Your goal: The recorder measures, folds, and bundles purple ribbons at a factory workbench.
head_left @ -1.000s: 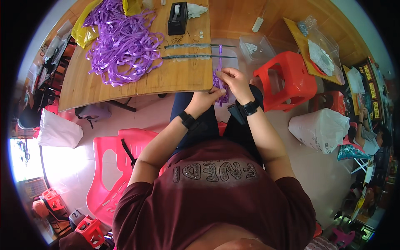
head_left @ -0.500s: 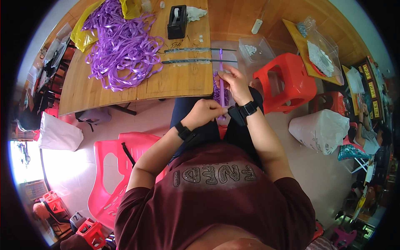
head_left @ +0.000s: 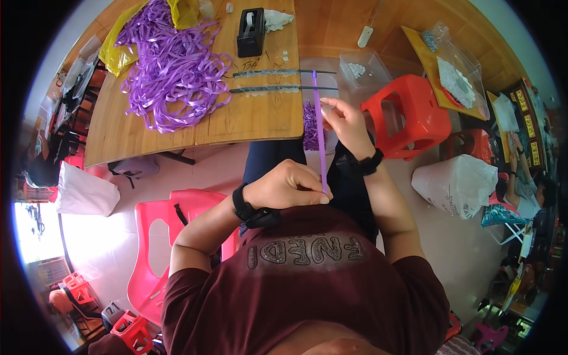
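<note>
A flat purple ribbon [head_left: 321, 142] runs straight from a thin dark rod [head_left: 324, 88] toward my body. At its near end, my left hand [head_left: 287, 184] pinches it between thumb and fingers, just above my lap. Beside the ribbon's upper part is my right hand [head_left: 348, 125], its thumb and forefinger bent and apart, fingertips close to the ribbon's edge; I cannot tell whether they touch it. The ribbon's far end is looped round a second dark rod [head_left: 324, 72]. Both rods are taped to the table [head_left: 195, 131] and stick out past its right edge.
A large heap of purple ribbon [head_left: 171, 71] lies on the table by a yellow bag [head_left: 118, 56]. A black tape dispenser [head_left: 250, 38] stands behind the rods. Under the rods sits a container with purple pieces [head_left: 310, 127]. A red stool [head_left: 408, 118] stands on the right.
My left hand has come back toward my body with the ribbon's end, stretching the ribbon out long. My right hand has shifted slightly to the right and its fingers have loosened from the ribbon.
</note>
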